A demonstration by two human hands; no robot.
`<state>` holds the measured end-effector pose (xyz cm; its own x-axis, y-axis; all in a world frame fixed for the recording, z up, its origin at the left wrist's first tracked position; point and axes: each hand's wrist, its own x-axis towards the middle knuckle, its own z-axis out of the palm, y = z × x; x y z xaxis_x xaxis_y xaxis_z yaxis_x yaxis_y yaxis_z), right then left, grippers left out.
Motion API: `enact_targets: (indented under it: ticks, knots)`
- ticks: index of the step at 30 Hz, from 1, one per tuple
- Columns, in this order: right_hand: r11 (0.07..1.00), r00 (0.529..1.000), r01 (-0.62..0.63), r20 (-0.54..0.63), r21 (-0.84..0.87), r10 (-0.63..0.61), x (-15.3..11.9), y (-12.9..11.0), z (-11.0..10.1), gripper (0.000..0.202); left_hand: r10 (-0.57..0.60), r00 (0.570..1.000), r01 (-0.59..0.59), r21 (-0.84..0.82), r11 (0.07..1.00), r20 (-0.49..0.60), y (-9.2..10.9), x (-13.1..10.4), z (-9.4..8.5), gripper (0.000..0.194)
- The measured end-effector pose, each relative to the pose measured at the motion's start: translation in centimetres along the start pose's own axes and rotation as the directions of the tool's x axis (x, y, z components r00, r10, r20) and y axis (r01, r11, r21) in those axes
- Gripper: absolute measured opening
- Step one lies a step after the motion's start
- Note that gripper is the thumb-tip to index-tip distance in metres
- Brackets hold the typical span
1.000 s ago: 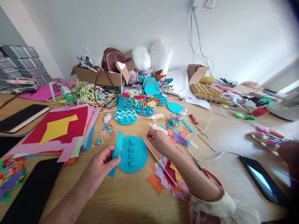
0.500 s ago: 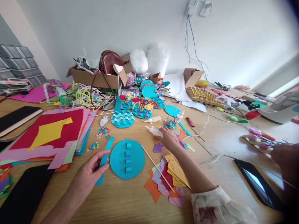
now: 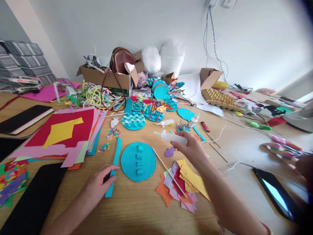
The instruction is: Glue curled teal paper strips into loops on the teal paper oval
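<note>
My left hand (image 3: 105,181) pinches a blue paper strip (image 3: 117,150) by its lower half, just left of a blue disc (image 3: 126,161). Down the middle of that disc runs a raised, looped blue strip (image 3: 139,160). My right hand (image 3: 189,147) is closed around a white glue bottle (image 3: 174,138), held tilted with its nozzle toward the left. Under the right hand lies a purple fish-shaped cutout (image 3: 169,152). A thin wooden stick (image 3: 168,171) rests across a pile of coloured paper scraps (image 3: 193,181) on the table.
Finished-looking wavy blue discs (image 3: 133,120) sit farther back. A second glue bottle (image 3: 166,122) lies near a small upright bottle (image 3: 193,120). Stacked coloured paper (image 3: 36,140) and a black phone-like slab (image 3: 36,199) are at left; a phone (image 3: 271,192) lies at right.
My right hand has lifted the glue bottle off the table. My left hand still holds the blue strip. The view has shifted a little to the left.
</note>
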<state>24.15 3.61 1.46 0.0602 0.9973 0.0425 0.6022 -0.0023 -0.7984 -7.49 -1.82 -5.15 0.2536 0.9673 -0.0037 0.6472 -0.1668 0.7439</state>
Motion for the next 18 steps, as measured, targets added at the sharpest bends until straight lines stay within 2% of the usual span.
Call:
enact_targets:
  ticks: [2,4,7,9,12,15,18]
  knots:
    - [0.963,0.999,-0.028,0.026,0.269,0.022,-0.9,-0.4,0.5,0.032,0.048,0.999,-0.048,0.069,0.996,0.005,-0.1,-0.4,-0.1,0.024]
    - [0.88,0.998,-0.055,0.048,0.472,0.037,-1.4,-0.4,1.3,0.033,0.105,0.994,-0.102,0.148,0.984,-0.014,-0.3,-0.8,-0.2,0.024]
    - [0.762,0.998,-0.067,0.055,0.644,0.041,-1.5,-0.3,2.6,0.032,0.2,0.977,-0.173,0.271,0.947,-0.075,-0.2,-1.2,-0.3,0.026]
    - [0.707,0.998,-0.055,0.041,0.705,0.036,-1.3,-0.5,3.5,0.029,0.261,0.961,-0.218,0.332,0.918,-0.089,0.2,-1.1,-0.2,0.026]
    - [0.672,0.998,-0.06,0.038,0.738,0.048,-0.8,-1.2,4.6,0.027,0.337,0.941,-0.305,0.369,0.878,-0.024,1.1,-0.5,0.4,0.028]
    - [0.667,0.998,-0.066,0.063,0.742,0.028,-0.2,-2.5,5.6,0.027,0.382,0.921,-0.378,0.38,0.844,0.068,1.6,0.3,1.5,0.034]
    - [0.705,0.998,-0.004,0.051,0.709,-0.046,0.4,-3.6,6.9,0.029,0.38,0.918,-0.39,0.407,0.826,0.109,1.6,0.8,2.2,0.037]
